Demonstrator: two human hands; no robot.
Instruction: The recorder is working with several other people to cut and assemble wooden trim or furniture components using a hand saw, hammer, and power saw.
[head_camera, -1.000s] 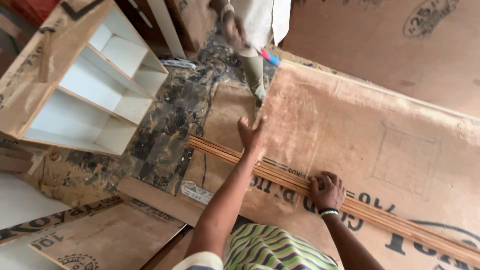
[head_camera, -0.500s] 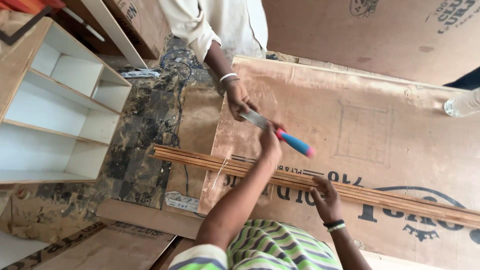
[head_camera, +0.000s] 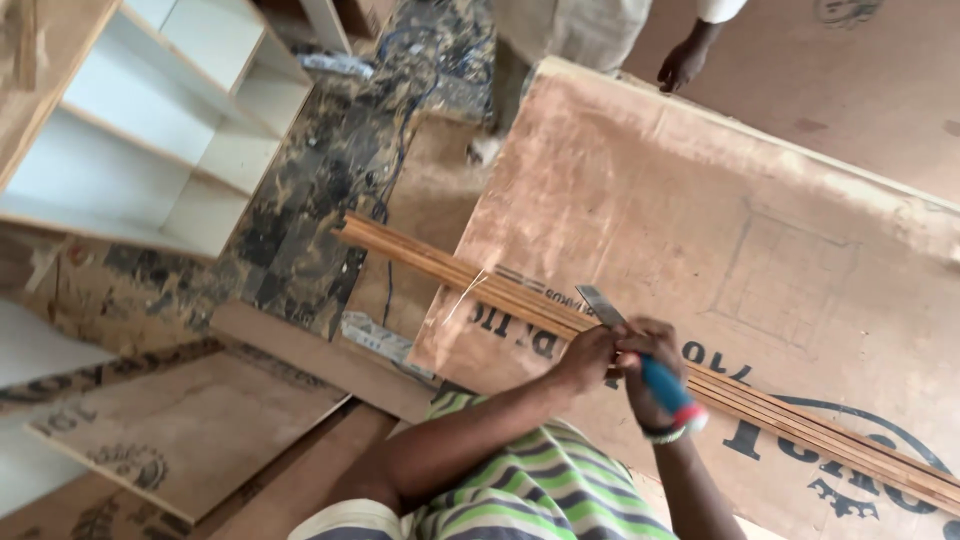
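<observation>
- Right hand (head_camera: 650, 375) closed around the blue handle of a chisel (head_camera: 640, 355), red band at the handle's butt end; fingers wrapped tight, a beaded band at the wrist.
- Chisel's flat metal blade pointing up and left, tip over the wooden strips (head_camera: 480, 285).
- Left hand (head_camera: 590, 355) brought in against the right, fingers curled shut near where blade meets handle; whether gripping the tool or only bracing it, cannot tell.
- Strips: several long, thin, reddish-brown lengths lying together in a bundle, running diagonally from upper left to lower right across a large plywood sheet (head_camera: 720, 200), left end overhanging the sheet's edge above the floor.
- Both hands right over the bundle, about mid-length.
- Plywood sheet serving as tabletop, dark printed lettering along its near edge.
- Green-and-white striped shirt (head_camera: 520, 490) at bottom centre.
- White open shelf unit (head_camera: 150, 120) lying at upper left on a dark mottled floor (head_camera: 300, 210).
- Another person's hand (head_camera: 685, 62) hanging at the top edge, well apart from the chisel.
- Further plywood offcuts (head_camera: 190, 430) at lower left.
</observation>
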